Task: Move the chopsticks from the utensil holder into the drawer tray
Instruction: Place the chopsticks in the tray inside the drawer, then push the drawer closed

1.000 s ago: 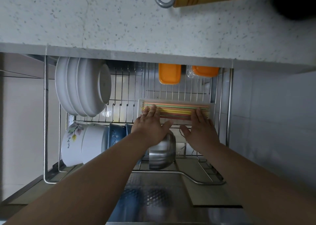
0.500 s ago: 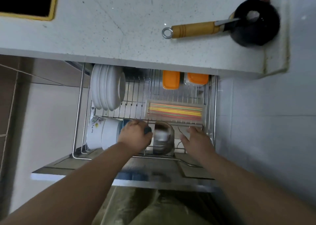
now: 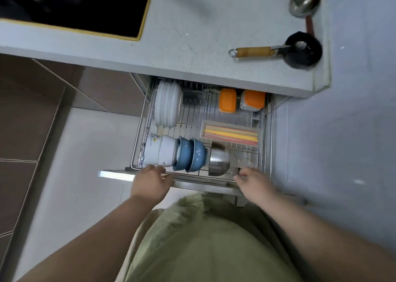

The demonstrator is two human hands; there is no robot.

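Several coloured chopsticks lie flat in a clear rectangular tray at the right of the pulled-out wire drawer. My left hand rests on the drawer's front edge below the white bowls, its fingers curled over the rim. At the front right corner, my right hand touches the same front edge, fingers bent. Neither hand holds a chopstick. No utensil holder is in view.
The drawer holds upright white plates, white bowls, blue bowls, a steel bowl and two orange-lidded boxes. On the counter lie a black ladle with a wooden handle, a steel ladle and a hob.
Both hands have drawn back from the chopsticks in the tray to the drawer's front edge. The view has pulled up and away, and the counter and hob have come into sight.
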